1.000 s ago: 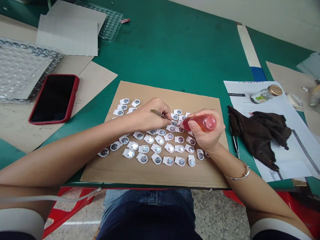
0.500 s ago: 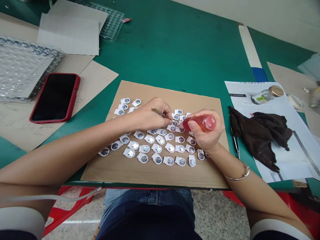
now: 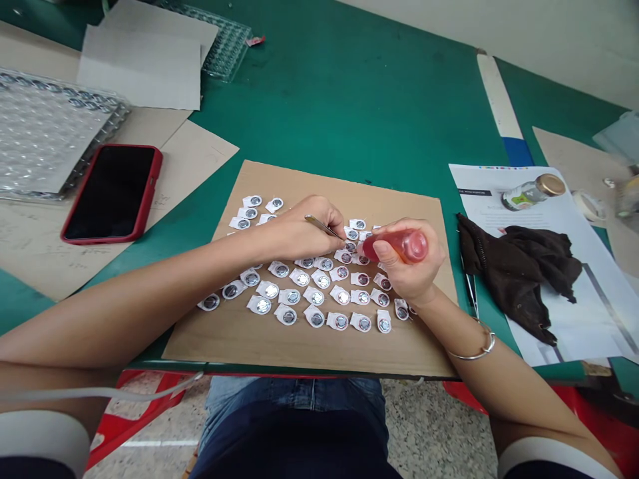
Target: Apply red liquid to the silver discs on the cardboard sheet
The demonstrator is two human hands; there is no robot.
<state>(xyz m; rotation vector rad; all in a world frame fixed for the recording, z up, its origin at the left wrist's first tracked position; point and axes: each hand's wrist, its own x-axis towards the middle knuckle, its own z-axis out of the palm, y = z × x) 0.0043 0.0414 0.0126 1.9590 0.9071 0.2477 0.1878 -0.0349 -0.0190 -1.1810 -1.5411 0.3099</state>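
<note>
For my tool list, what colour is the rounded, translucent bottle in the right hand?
The rounded, translucent bottle is pinkish red, best seen in the head view.

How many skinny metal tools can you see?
2. A metal tool in the left hand, above the cardboard; a second metal tool on the green table, beside the dark cloth. More could hide under the cloth.

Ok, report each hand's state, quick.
Left hand: closed, holding a thin metal tool.
Right hand: closed around a red bottle.
</note>
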